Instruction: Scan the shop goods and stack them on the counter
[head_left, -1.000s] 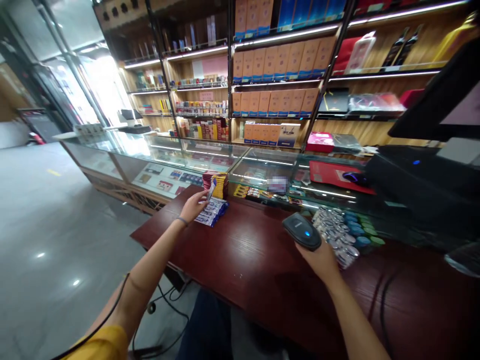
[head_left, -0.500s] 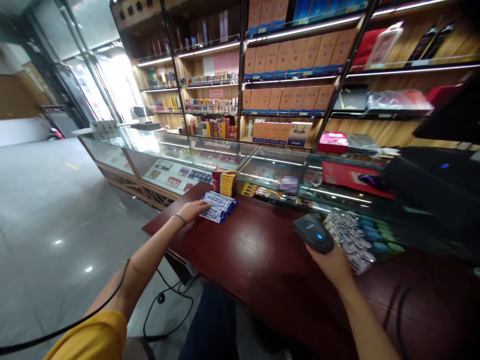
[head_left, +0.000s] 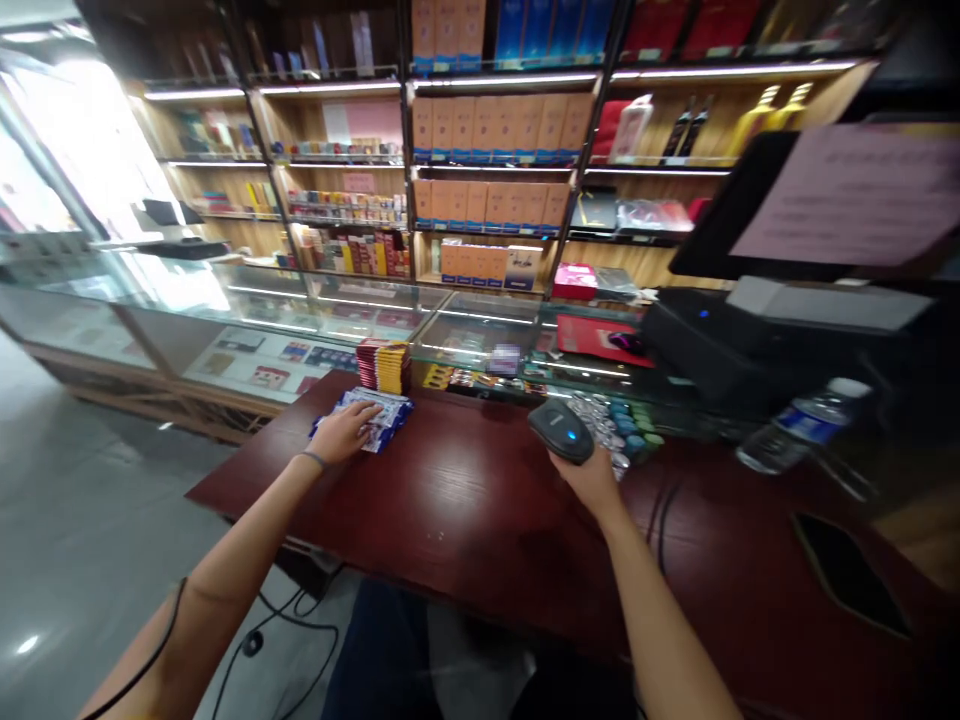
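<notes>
My left hand lies on the left part of a pile of blue-and-silver packets, its fingers stretched over them. Behind the pile stands a stack of red-and-yellow packets at the table's far edge. My right hand is wrapped round the handle of a black barcode scanner with a lit blue light. The scanner is held above the dark red table, its head turned toward the far left. Many small round tins or lids sit behind my right hand.
A glass display counter runs along the table's far side. At the right are a black point-of-sale machine, a water bottle lying tilted, and a phone. Black cables hang at the left below the table.
The view has turned right, bringing the bottle and phone into sight. My left hand has slid further over the blue-and-silver packets. My right hand still grips the scanner.
</notes>
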